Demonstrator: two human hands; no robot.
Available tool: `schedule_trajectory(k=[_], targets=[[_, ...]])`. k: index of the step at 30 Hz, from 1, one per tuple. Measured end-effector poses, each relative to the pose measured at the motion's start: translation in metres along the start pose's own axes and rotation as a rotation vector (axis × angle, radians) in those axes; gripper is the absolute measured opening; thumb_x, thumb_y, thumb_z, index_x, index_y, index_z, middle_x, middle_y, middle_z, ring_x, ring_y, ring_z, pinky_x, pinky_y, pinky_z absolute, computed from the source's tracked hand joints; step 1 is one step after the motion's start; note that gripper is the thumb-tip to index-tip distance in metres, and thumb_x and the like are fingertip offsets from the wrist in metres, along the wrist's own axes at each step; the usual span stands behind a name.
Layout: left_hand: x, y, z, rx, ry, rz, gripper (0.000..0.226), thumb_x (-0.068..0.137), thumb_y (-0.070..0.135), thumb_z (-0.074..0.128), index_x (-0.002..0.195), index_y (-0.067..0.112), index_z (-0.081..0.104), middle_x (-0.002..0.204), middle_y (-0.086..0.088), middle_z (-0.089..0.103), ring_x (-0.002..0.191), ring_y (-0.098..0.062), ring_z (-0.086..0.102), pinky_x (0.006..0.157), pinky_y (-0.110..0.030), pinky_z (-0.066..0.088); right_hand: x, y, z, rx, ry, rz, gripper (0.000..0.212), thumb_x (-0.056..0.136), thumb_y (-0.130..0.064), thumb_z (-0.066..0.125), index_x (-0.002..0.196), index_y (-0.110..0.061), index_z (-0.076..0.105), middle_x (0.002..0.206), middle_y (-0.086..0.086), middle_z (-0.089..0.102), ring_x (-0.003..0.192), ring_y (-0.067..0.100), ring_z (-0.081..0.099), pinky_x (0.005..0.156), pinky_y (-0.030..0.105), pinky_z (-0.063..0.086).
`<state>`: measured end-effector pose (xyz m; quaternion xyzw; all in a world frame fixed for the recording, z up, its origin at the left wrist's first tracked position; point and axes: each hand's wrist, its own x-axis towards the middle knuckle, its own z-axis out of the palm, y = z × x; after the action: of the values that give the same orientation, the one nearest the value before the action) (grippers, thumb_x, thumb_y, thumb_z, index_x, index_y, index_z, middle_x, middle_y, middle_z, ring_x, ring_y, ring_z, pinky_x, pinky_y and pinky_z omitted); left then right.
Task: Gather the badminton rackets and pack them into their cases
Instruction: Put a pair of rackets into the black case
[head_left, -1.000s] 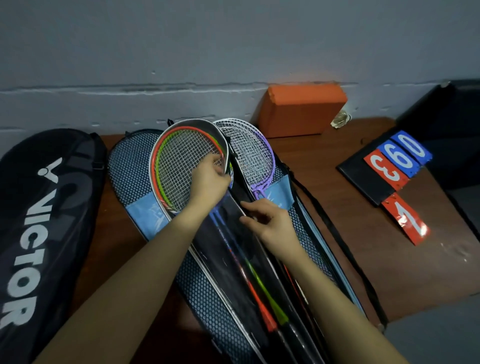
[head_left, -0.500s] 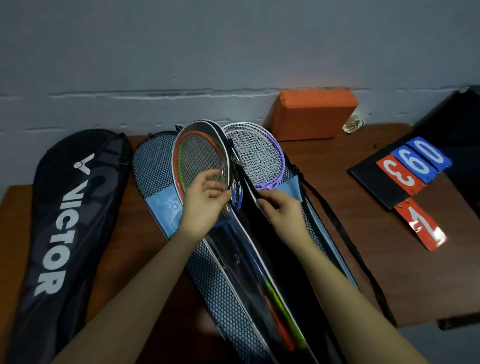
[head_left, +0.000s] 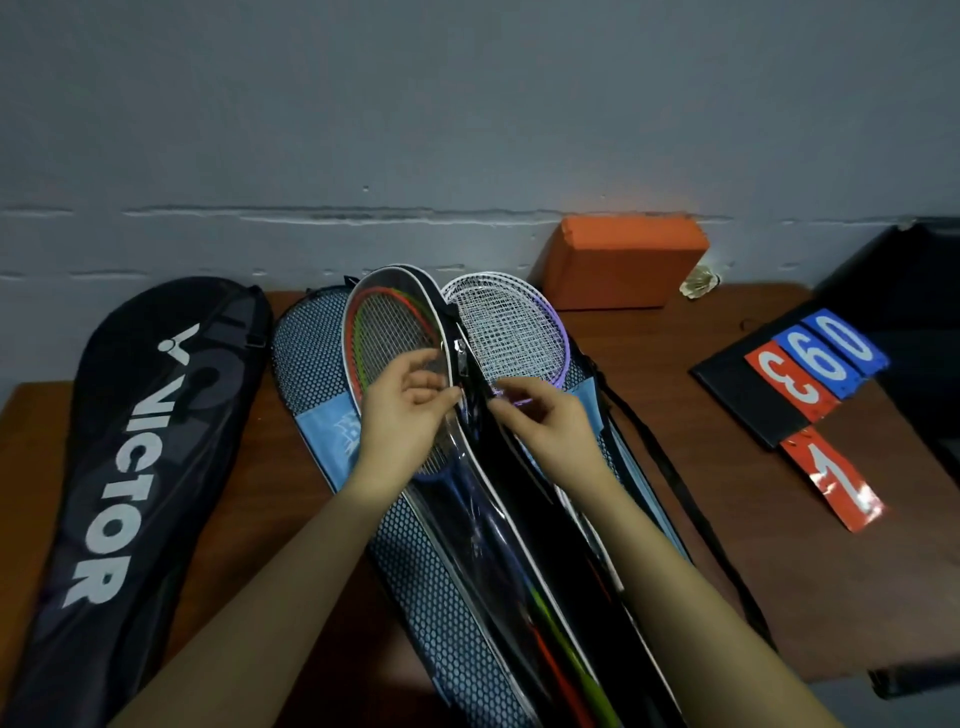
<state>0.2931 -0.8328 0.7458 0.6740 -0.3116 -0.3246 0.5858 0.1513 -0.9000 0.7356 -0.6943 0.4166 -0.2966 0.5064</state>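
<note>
I see my left hand on the see-through racket case, fingers curled and pinching its edge next to the zipper pull. My right hand pinches the black edge on the other side of the zipper. The red and green rackets sit inside this case, under my left hand. A white and purple racket lies just past my right hand. A black VICTOR case lies far left on the worktop.

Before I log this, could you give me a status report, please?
Both hands pinching clear case edges near zipper. Rackets inside, unzipped. Purple racket lies outside.
</note>
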Motion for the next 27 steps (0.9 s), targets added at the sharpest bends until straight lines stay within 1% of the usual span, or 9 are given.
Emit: schedule_trajectory(k=[4, 7, 10, 14, 16, 19, 21, 24, 27], targets=[[-0.006, 0.004, -0.008, -0.048, -0.056, 0.018, 0.041, 0.077, -0.002, 0.069, 0.112, 0.014, 0.055, 0.081, -0.005, 0.06, 0.069, -0.014, 0.062, 0.065, -0.027, 0.057, 0.019, -0.02, 0.014, 0.007, 0.06, -0.073, 0.037, 0.079, -0.013, 0.073, 0.115, -0.011, 0.063, 0.09, -0.001, 0.064, 0.078, 0.01, 0.059, 0.073, 0.021, 0.048], [-0.007, 0.005, -0.012, -0.096, -0.082, -0.005, 0.039, 0.078, -0.005, 0.066, 0.112, 0.011, 0.054, 0.082, -0.007, 0.059, 0.068, -0.012, 0.061, 0.061, -0.023, 0.057, 0.029, -0.027, 0.024, -0.144, 0.085, -0.216, 0.044, 0.075, -0.013, 0.077, 0.116, -0.012, 0.062, 0.103, 0.0, 0.065, 0.088, 0.009, 0.058, 0.082, 0.022, 0.047], [-0.007, 0.003, -0.017, -0.15, -0.101, -0.043, 0.038, 0.08, -0.006, 0.063, 0.113, 0.01, 0.054, 0.084, -0.009, 0.058, 0.07, -0.012, 0.062, 0.062, -0.025, 0.058, 0.033, -0.026, 0.024, -0.252, 0.006, -0.365, 0.05, 0.075, -0.015, 0.075, 0.122, -0.012, 0.058, 0.117, 0.001, 0.062, 0.102, 0.009, 0.056, 0.09, 0.021, 0.043], [-0.006, 0.002, -0.022, -0.177, -0.144, -0.049, 0.037, 0.081, -0.008, 0.062, 0.108, 0.016, 0.054, 0.085, -0.011, 0.059, 0.074, -0.017, 0.063, 0.062, -0.027, 0.058, 0.034, -0.022, 0.017, -0.355, -0.094, -0.5, 0.048, 0.075, -0.026, 0.071, 0.12, -0.016, 0.059, 0.11, 0.001, 0.062, 0.098, 0.006, 0.055, 0.086, 0.026, 0.047], [-0.005, 0.002, -0.024, -0.197, -0.161, -0.054, 0.037, 0.08, -0.009, 0.062, 0.104, 0.02, 0.056, 0.082, -0.011, 0.059, 0.072, -0.016, 0.063, 0.062, -0.027, 0.058, 0.036, -0.024, 0.017, -0.343, -0.101, -0.511, 0.044, 0.075, -0.024, 0.072, 0.116, -0.013, 0.062, 0.104, 0.002, 0.061, 0.096, 0.006, 0.055, 0.084, 0.02, 0.045], [-0.003, 0.001, -0.028, -0.233, -0.177, -0.071, 0.038, 0.079, -0.011, 0.061, 0.101, 0.02, 0.058, 0.078, -0.008, 0.059, 0.069, -0.013, 0.063, 0.061, -0.027, 0.057, 0.038, -0.025, 0.013, -0.315, -0.144, -0.535, 0.042, 0.076, -0.017, 0.073, 0.117, -0.009, 0.063, 0.102, -0.001, 0.06, 0.093, -0.006, 0.051, 0.083, 0.009, 0.038], [-0.002, 0.0, -0.03, -0.234, -0.18, -0.074, 0.039, 0.079, -0.012, 0.061, 0.099, 0.021, 0.058, 0.076, -0.006, 0.06, 0.067, -0.011, 0.063, 0.06, -0.026, 0.057, 0.037, -0.024, 0.011, -0.335, -0.164, -0.565, 0.042, 0.08, -0.018, 0.07, 0.12, -0.009, 0.062, 0.102, -0.003, 0.059, 0.093, -0.006, 0.051, 0.083, 0.013, 0.042], [-0.002, 0.002, -0.028, -0.214, -0.174, -0.06, 0.038, 0.079, -0.01, 0.062, 0.098, 0.022, 0.058, 0.075, -0.004, 0.06, 0.065, -0.008, 0.063, 0.059, -0.024, 0.057, 0.036, -0.021, 0.011, -0.424, -0.127, -0.654, 0.038, 0.086, -0.024, 0.06, 0.12, -0.006, 0.062, 0.101, 0.006, 0.062, 0.09, 0.014, 0.058, 0.079, 0.03, 0.05], [-0.002, 0.005, -0.025, -0.193, -0.158, -0.053, 0.037, 0.079, -0.01, 0.063, 0.096, 0.023, 0.058, 0.076, -0.004, 0.06, 0.064, -0.007, 0.062, 0.057, -0.022, 0.056, 0.035, -0.018, 0.012, -0.552, -0.044, -0.747, 0.033, 0.092, -0.025, 0.053, 0.115, -0.004, 0.064, 0.099, 0.009, 0.066, 0.086, 0.024, 0.063, 0.072, 0.038, 0.052]])
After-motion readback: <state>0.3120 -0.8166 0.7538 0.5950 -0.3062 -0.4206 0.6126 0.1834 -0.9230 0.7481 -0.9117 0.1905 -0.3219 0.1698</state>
